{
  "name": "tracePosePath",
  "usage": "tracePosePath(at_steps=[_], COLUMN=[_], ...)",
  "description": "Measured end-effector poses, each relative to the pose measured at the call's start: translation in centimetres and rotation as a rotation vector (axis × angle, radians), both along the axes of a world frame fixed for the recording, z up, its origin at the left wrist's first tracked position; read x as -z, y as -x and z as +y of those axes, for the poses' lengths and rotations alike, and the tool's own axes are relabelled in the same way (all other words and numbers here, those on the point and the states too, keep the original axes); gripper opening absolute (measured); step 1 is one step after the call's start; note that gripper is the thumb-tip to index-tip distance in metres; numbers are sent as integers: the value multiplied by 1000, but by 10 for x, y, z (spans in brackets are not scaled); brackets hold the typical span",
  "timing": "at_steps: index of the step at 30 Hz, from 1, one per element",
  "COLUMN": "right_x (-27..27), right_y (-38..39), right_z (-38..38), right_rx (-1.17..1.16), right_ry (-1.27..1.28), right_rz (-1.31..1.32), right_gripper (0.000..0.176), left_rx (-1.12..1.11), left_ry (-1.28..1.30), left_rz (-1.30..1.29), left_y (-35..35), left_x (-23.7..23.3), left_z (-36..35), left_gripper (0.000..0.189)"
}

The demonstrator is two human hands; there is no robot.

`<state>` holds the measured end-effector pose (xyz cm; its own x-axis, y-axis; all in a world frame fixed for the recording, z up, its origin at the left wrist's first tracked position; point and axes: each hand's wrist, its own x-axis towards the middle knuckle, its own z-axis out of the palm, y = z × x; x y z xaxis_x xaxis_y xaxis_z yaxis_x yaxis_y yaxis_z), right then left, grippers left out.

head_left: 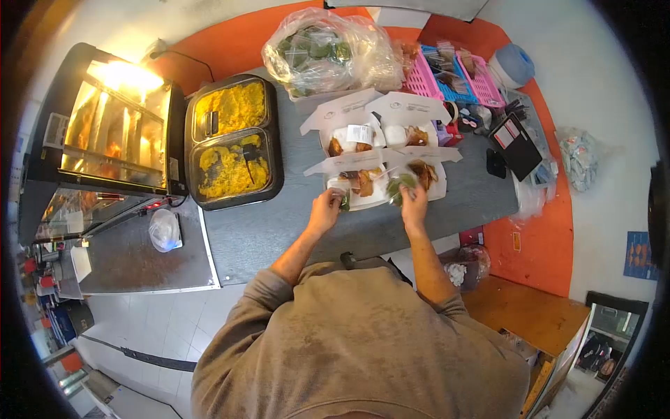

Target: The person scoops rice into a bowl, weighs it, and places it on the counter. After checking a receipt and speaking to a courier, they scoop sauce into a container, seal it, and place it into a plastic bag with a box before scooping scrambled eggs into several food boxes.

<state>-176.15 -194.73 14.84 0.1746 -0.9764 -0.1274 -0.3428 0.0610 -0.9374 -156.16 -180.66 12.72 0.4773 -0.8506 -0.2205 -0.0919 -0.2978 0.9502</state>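
Note:
My left hand is closed on a small clear bag with green contents, at the near edge of an open white food box. Over the neighbouring box my right hand grips another green bag, slightly blurred. Several open boxes stand together, lids raised toward the back. Pieces of browned chicken and white packets lie inside them. On the back left box rests a white printed slip.
A lit glass warming cabinet stands at left, beside a black two-part warmer of yellow food. Behind the boxes sits a big clear bag of green bags. Pink and blue baskets, a black tablet and a phone occupy the right.

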Motion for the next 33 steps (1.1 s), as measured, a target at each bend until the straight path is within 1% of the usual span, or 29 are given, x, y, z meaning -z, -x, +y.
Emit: tracePosePath(at_steps=[1, 2, 3, 4, 5, 7, 8, 9, 10, 11, 12, 14, 15, 17, 18, 19, 20, 21, 23, 25, 26, 27, 28, 29, 31, 32, 33], right_x=[1, 1, 2, 27, 40, 55, 62, 50, 24, 2, -8, -19, -16, -12, -29, -64, -86, -90, -93, -68, -45, -17, -11, -7, -18, 0, -9], right_y=[6, 11, 18, 30, 38, 48, 52, 50, 45, 42, 45, 52, 60, 78, 73, 60, 47, 35, 5, -25, -38, -50, -62, -66, -82, -84, -95], right_z=[-6, -12, -18, -31, -37, -50, -56, -56, -52, -49, -49, -51, -59, -81, -89, -96, -104, -117, -154, -195, -214, -232, -238, -241, -231, -239, -234], right_rx=[6, 64, 121, 106, 111, -51, -53, -53, -29, -5, -6, -140, -143, -546, -549, -517, -483, -487, -377, -377, -388, -456, -523, -537, -582, -539, -561], right_ry=[-1, 99, 197, 145, 145, 268, 84, 85, -214, -513, -513, -461, -460, -329, -326, -349, -373, -372, -72, 249, 245, 254, 267, 271, 255, 313, 320], right_rz=[2, 33, 66, 127, 130, 375, 384, 384, 281, 175, 178, 382, 383, 399, 400, 279, 158, 159, -137, 128, 126, 327, 528, 523, 764, 673, 665], right_gripper=[27, 28, 29, 30, 30, 30, 34, 34, 35, 35, 35, 35, 35, 35, 35, 34, 32, 32, 31, 30, 30, 28, 27, 27, 21, 22, 22], left_rx=[46, 54, 56, 57, 63, -73, -73, -50, -27, -29, -32, -40, -43, -51, -69, -87, -91, -102, -123, -139, -148, -158, -171, -185, -245, -267, -331], left_ry=[-42, -42, -108, -173, -172, 102, 104, 70, 34, 32, 52, 70, 70, 72, 72, 73, 72, 52, 27, -11, -20, -31, -41, -46, -84, -91, -127], left_rz=[-137, -135, -242, -350, -348, -561, -560, -617, -673, -671, -684, -695, -682, -669, -672, -676, -676, -672, -667, -648, -649, -636, -625, -627, -622, -627, -595], left_y=[1, 1, 2, 3, 6, 9, 10, 10, 10, 11, 11, 12, 11, 9, 7, 5, 5, 5, 5, 7, 9, 10, 10, 11, 9, 8, 8], left_x=[-4, -2, 3, 6, 7, 5, 3, -7, -15, -18, -20, -24, -26, -25, -23, -21, -22, -22, -21, -17, -17, -19, -21, -22, -24, -23, -21], left_z=[-6, -11, -15, -17, -16, -13, -11, -9, -7, -5, -4, 0, 2, 6, 8, 10, 12, 14, 16, 19, 22, 25, 27, 31, 42, 50, 60], left_gripper=[22, 22, 27, 33, 33, 46, 46, 48, 51, 51, 51, 51, 51, 50, 48, 46, 46, 43, 41, 36, 36, 35, 33, 33, 31, 31, 30])
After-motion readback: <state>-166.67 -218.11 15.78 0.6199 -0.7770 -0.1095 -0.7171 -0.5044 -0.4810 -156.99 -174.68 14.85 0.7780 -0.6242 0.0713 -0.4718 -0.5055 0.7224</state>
